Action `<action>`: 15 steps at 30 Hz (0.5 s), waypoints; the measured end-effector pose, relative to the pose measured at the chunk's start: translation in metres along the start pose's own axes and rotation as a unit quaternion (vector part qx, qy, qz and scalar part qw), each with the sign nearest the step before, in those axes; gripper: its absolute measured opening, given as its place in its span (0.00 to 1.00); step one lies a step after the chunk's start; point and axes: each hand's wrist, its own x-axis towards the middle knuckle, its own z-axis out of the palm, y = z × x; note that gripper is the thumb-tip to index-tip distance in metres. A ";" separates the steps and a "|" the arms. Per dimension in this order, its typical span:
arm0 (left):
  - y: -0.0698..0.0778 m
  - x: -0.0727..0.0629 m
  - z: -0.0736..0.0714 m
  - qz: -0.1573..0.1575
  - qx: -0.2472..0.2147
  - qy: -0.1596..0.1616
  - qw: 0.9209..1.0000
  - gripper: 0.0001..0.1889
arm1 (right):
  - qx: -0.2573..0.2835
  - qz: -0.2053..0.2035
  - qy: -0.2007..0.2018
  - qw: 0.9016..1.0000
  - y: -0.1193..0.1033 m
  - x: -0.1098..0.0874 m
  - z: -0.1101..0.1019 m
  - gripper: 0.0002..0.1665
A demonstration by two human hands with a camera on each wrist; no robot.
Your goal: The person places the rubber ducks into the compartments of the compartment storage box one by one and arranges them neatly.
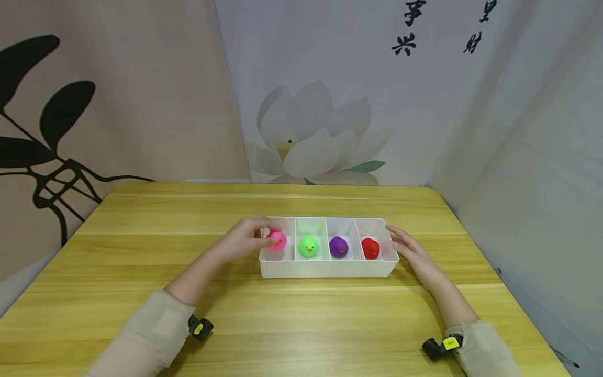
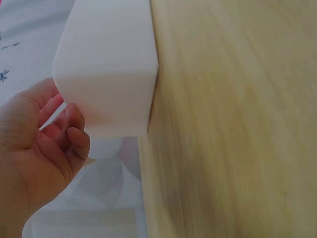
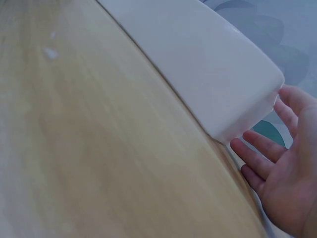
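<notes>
A white box with a row of compartments [image 1: 325,269] stands on the table. My left hand [image 1: 247,238] reaches over its left end and pinches a pink toy duck [image 1: 279,242] between thumb and fingers, in or just above the leftmost compartment. To the right, each in its own compartment, are a green toy duck [image 1: 308,246], a purple toy duck [image 1: 338,246] and a red toy duck [image 1: 370,248]. My right hand [image 1: 413,253] lies against the box's right end, fingers extended. In both wrist views the box walls hide the ducks' compartments.
The wooden table [image 1: 301,324] extends on all sides of the box. Behind it hangs a printed curtain [image 1: 325,131] with a lotus flower, and a pale cloth [image 1: 532,173] drapes down on the right. Small wrist cameras [image 1: 201,329] sit at both sleeves.
</notes>
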 end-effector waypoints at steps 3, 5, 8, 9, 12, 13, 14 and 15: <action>-0.004 0.002 0.001 -0.005 0.004 -0.009 1.000 0.12 | -0.004 0.004 0.002 1.000 0.000 0.000 0.000 0.30; -0.006 0.004 0.002 -0.007 0.005 -0.010 1.000 0.12 | -0.006 0.006 0.002 1.000 0.000 0.000 0.000 0.30; -0.009 0.007 0.003 -0.004 0.005 -0.012 1.000 0.12 | -0.006 0.009 0.002 1.000 -0.001 0.000 0.001 0.30; -0.010 0.008 0.004 -0.003 0.004 -0.012 1.000 0.12 | -0.006 0.010 0.002 1.000 -0.001 0.000 0.001 0.30; -0.011 0.011 0.005 0.006 0.001 -0.014 1.000 0.11 | -0.005 0.010 0.003 1.000 -0.002 0.000 0.001 0.31; -0.012 0.012 0.005 0.009 0.001 -0.015 1.000 0.11 | -0.004 0.011 0.004 1.000 -0.002 0.000 0.001 0.30; -0.012 0.012 0.005 0.011 0.000 -0.016 1.000 0.11 | -0.004 0.010 0.004 1.000 -0.002 0.000 0.001 0.30; -0.012 0.013 0.005 0.014 0.000 -0.018 1.000 0.11 | -0.005 0.010 0.004 1.000 -0.001 0.001 0.001 0.30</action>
